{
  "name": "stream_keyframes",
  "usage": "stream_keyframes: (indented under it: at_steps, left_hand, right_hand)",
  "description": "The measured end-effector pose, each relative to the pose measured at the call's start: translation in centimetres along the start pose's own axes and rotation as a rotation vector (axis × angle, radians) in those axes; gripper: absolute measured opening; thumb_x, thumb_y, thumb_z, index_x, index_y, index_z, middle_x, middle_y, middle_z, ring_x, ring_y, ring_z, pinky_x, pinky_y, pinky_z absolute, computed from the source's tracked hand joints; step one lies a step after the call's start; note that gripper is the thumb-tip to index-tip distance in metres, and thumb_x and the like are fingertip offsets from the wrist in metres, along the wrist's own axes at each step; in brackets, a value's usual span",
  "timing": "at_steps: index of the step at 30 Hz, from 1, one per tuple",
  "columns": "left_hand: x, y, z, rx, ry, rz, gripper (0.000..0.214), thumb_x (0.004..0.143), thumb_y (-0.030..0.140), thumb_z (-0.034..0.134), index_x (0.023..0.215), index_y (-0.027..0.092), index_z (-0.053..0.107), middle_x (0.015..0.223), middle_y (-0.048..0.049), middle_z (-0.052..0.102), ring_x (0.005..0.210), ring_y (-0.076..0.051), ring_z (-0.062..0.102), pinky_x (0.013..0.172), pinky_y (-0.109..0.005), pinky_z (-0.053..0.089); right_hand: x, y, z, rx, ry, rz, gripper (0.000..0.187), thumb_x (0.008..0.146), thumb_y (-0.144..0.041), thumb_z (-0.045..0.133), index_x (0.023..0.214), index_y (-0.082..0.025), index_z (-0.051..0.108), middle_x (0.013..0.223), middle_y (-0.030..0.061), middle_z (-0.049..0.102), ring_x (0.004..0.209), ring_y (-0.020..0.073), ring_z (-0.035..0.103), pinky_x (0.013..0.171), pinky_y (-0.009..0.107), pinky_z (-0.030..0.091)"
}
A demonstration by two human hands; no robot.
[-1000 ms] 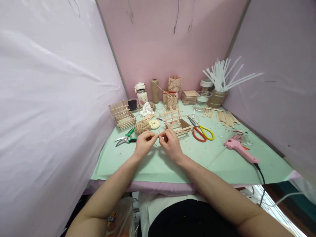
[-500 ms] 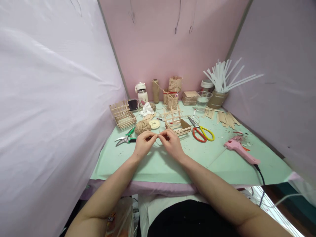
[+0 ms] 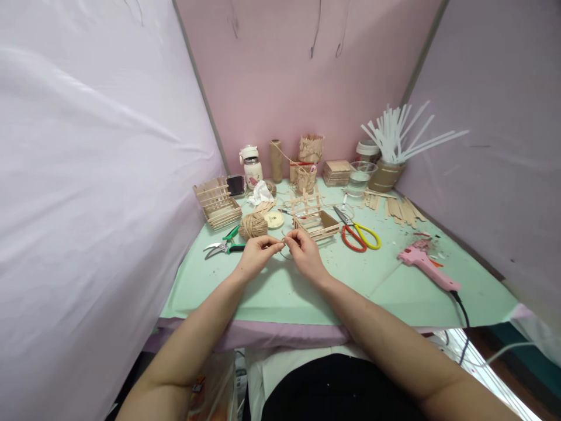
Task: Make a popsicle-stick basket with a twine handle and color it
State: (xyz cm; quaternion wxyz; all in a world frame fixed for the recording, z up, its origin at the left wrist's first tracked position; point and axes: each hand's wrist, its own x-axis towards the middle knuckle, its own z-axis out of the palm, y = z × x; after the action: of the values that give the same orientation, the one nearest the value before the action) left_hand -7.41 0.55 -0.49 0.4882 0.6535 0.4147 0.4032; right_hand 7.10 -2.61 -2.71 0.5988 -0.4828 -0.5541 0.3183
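My left hand (image 3: pixel 256 255) and my right hand (image 3: pixel 304 252) meet over the middle of the mint-green table mat (image 3: pixel 307 292). Both pinch a thin strand of jute twine (image 3: pixel 284 245) between thumb and fingertips, and a small loop of it hangs between them. Just beyond my left hand sits the ball of jute twine (image 3: pixel 253 225). A small open box of wooden craft sticks (image 3: pixel 319 224) stands right behind my right hand.
Green-handled pliers (image 3: pixel 223 245) lie left of my hands; red and yellow scissors (image 3: pixel 357 231) lie to the right. A pink glue gun (image 3: pixel 427 266) with a black cord rests near the right edge. A stick basket (image 3: pixel 217 203), jars, loose sticks (image 3: pixel 401 209) and a cup of white straws (image 3: pixel 388 169) line the back.
My hands have shifted slightly away from me and the fingertips have drawn closer together on the twine. Everything else on the table stays where it was.
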Motion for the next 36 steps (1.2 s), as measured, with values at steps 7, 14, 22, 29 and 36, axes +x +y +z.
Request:
stream_keyframes:
  at_steps: [7, 14, 22, 29, 36]
  left_hand:
    - [-0.18, 0.22, -0.24, 0.155, -0.037, 0.129, 0.023, 0.070, 0.037, 0.074, 0.066, 0.015, 0.071, 0.068, -0.0048, 0.068, 0.066, -0.016, 0.058, 0.063, -0.026, 0.043]
    - [-0.31, 0.05, -0.24, 0.185, -0.066, 0.136, 0.022, 0.072, 0.035, 0.072, 0.065, 0.015, 0.071, 0.067, -0.0046, 0.067, 0.064, -0.015, 0.056, 0.061, -0.025, 0.042]
    - [-0.30, 0.29, -0.19, 0.179, -0.044, 0.149, 0.022, 0.071, 0.035, 0.073, 0.064, 0.015, 0.069, 0.065, -0.0036, 0.064, 0.062, -0.014, 0.054, 0.059, -0.025, 0.040]
    - [-0.42, 0.27, -0.17, 0.189, -0.087, 0.170, 0.022, 0.073, 0.035, 0.072, 0.064, 0.015, 0.069, 0.065, -0.0040, 0.064, 0.062, -0.014, 0.053, 0.059, -0.025, 0.040]
    - [-0.43, 0.44, -0.19, 0.178, -0.087, 0.187, 0.022, 0.073, 0.035, 0.072, 0.063, 0.015, 0.069, 0.065, -0.0038, 0.063, 0.062, -0.014, 0.052, 0.059, -0.025, 0.039]
  right_hand:
    - [-0.28, 0.36, 0.49, 0.168, 0.018, 0.157, 0.016, 0.082, -0.037, 0.055, 0.075, -0.023, 0.051, 0.057, -0.0052, 0.045, 0.054, 0.0139, 0.043, 0.054, 0.027, 0.037]
    - [-0.23, -0.17, 0.22, 0.184, 0.018, 0.172, 0.016, 0.083, -0.037, 0.054, 0.077, -0.022, 0.049, 0.057, -0.0044, 0.047, 0.052, 0.0132, 0.044, 0.053, 0.026, 0.037]
    - [-0.23, -0.18, 0.12, 0.186, 0.050, 0.142, 0.019, 0.084, -0.038, 0.054, 0.075, -0.023, 0.048, 0.057, -0.0039, 0.048, 0.054, 0.0143, 0.045, 0.055, 0.028, 0.039]
    - [-0.46, 0.00, 0.45, 0.264, 0.077, 0.158, 0.020, 0.084, -0.039, 0.055, 0.073, -0.023, 0.048, 0.055, -0.0050, 0.047, 0.053, 0.0136, 0.045, 0.056, 0.028, 0.038]
    - [-0.50, -0.38, 0.47, 0.279, 0.074, 0.156, 0.021, 0.083, -0.040, 0.055, 0.073, -0.023, 0.047, 0.056, -0.0058, 0.047, 0.053, 0.0125, 0.044, 0.056, 0.027, 0.038]
